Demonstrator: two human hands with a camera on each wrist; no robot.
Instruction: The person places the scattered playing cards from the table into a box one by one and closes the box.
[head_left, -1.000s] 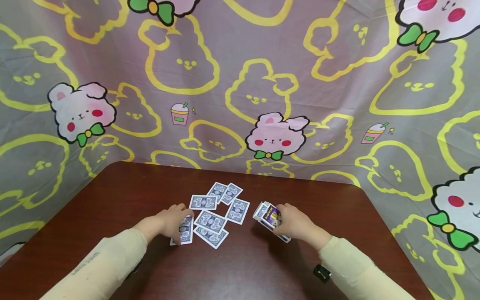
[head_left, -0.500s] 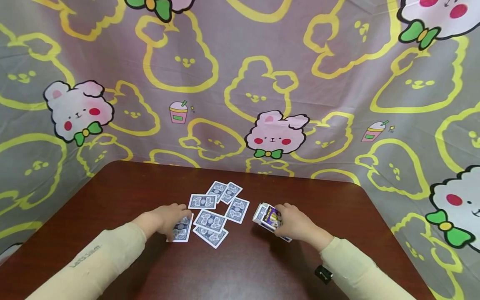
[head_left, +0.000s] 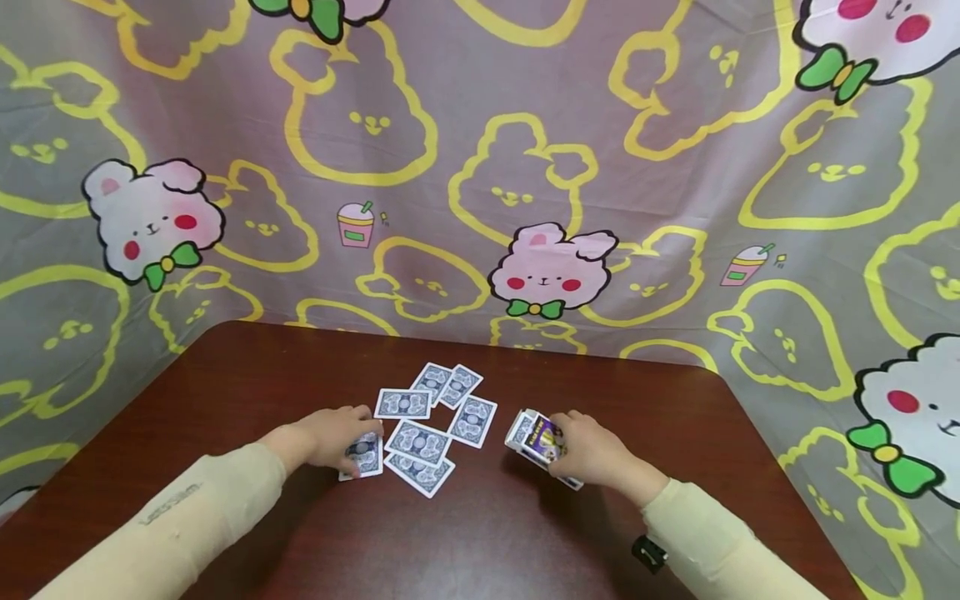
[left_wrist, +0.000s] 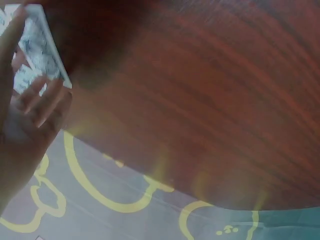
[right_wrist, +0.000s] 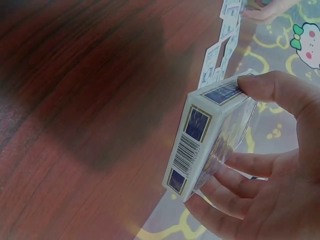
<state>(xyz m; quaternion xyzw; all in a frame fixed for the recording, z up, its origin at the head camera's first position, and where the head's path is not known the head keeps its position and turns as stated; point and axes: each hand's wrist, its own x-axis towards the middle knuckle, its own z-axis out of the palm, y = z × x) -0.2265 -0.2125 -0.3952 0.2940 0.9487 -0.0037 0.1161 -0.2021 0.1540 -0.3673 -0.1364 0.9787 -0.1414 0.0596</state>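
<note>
My left hand (head_left: 333,435) grips a blue-backed playing card (head_left: 367,458) by its edges, at the left end of a spread of cards. In the left wrist view the thumb and fingers span that card (left_wrist: 37,42), partly covering it. My right hand (head_left: 592,452) holds a card box (head_left: 543,439) tilted above the table. Purple and yellow print shows on its front, and a blue card back shows at its open upper end. From the right wrist, the box's barcode end (right_wrist: 187,150) is visible, with the thumb on one narrow side and fingers on the other.
Several face-down cards lie between the hands on the dark brown table (head_left: 480,550): a lower overlapping pair (head_left: 420,442), a single card (head_left: 472,421) and an upper group (head_left: 403,403). A patterned cloth (head_left: 420,100) hangs behind the table.
The card under my left hand has turned slightly and shifted as the left hand moved a little. My right hand and the card box stay nearly in place.
</note>
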